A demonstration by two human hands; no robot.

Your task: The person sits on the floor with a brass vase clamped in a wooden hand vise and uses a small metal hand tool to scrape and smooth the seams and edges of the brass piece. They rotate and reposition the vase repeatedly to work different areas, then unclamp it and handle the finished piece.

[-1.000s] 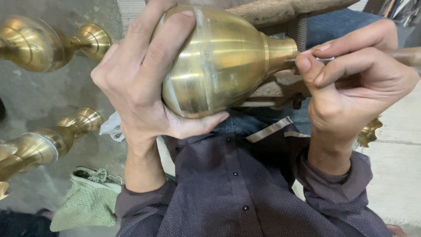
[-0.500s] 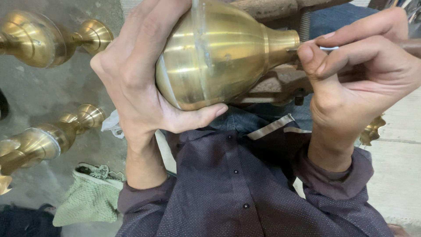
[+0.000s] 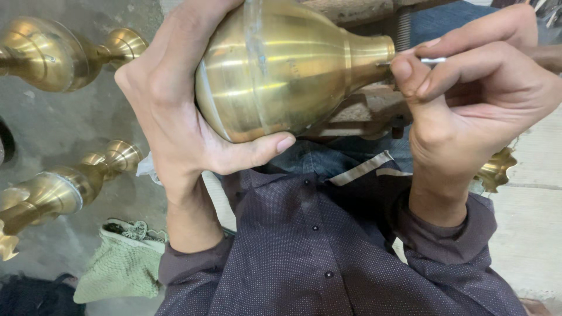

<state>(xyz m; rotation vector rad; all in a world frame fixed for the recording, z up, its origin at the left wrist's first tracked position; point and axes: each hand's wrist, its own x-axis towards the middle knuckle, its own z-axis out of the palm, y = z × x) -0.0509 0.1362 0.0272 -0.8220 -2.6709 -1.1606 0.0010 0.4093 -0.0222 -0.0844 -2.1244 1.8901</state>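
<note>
Two hands busy: my left hand [image 3: 175, 117] grips the brass vase [image 3: 281, 64], right hand [image 3: 474, 99] pinches a thin metal tool [image 3: 430, 60], tip hidden.

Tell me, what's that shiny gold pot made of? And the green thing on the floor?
The pot looks like brass: yellow metal, brushed finish, with bright streaks of reflected light. The green thing seems to be a knitted cloth: soft, matte, with a visible woven texture and a frayed edge.

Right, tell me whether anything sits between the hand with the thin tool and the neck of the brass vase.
Nothing visible does. The right hand pinches a thin metal tool whose tip reaches the neck of the brass vase directly. The left hand cups the vase's round body, away from the neck.
</note>
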